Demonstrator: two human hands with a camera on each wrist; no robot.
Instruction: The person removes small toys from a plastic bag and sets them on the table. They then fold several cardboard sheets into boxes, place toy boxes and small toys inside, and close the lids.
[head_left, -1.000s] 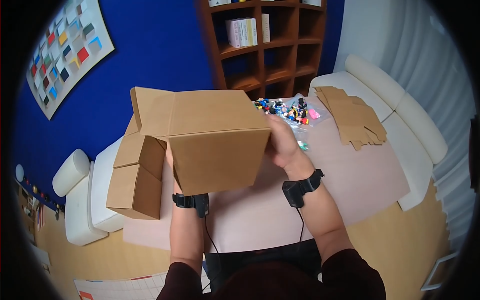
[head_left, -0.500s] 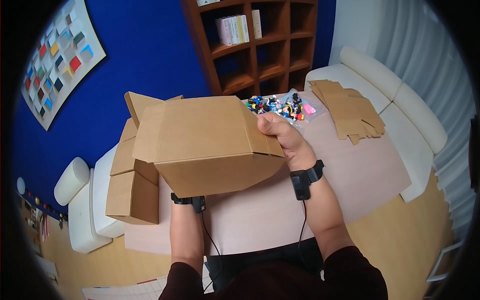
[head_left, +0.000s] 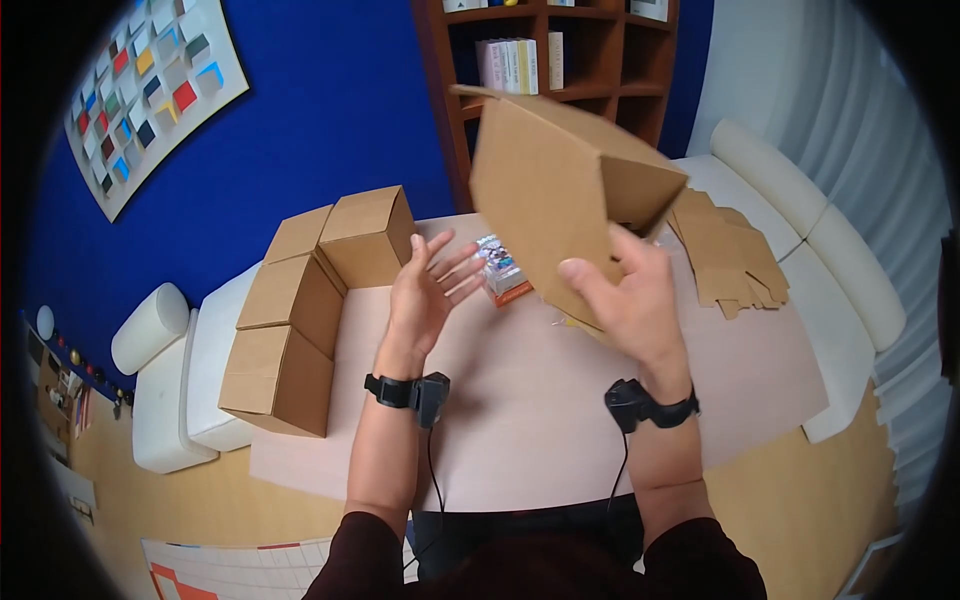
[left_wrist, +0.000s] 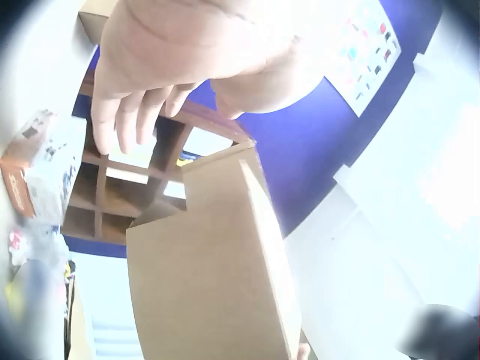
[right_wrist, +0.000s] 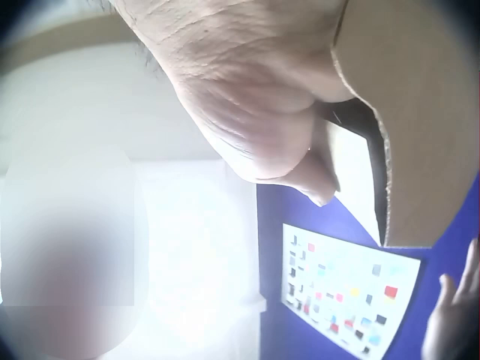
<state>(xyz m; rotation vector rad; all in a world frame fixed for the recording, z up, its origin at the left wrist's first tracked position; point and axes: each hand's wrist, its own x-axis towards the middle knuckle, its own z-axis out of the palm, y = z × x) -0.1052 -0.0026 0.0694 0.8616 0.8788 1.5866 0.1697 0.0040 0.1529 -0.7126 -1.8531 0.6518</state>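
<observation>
An open cardboard box [head_left: 540,190] is tilted in the air above the table's far side. My right hand [head_left: 640,300] grips its edge, thumb on the outside and fingers partly hidden by the cardboard; the right wrist view also shows this hand [right_wrist: 247,97] at the rim of the box [right_wrist: 427,112]. To the left of the box, apart from it, my left hand [head_left: 420,300] has its fingers spread and holds nothing. That same hand [left_wrist: 202,45] appears above the box [left_wrist: 202,277] in the left wrist view.
Several cardboard boxes [head_left: 285,290] stand along the table's left side. A small printed package [head_left: 500,270] lies between the hands. Flattened cardboard [head_left: 730,250] lies at the right, beside a white sofa [head_left: 850,270]. A bookshelf [head_left: 590,70] stands behind.
The held box has swung up and to the right, and turned. My left hand, earlier mostly hidden by it, is now off it with fingers spread. More boxes and the printed package have come into sight.
</observation>
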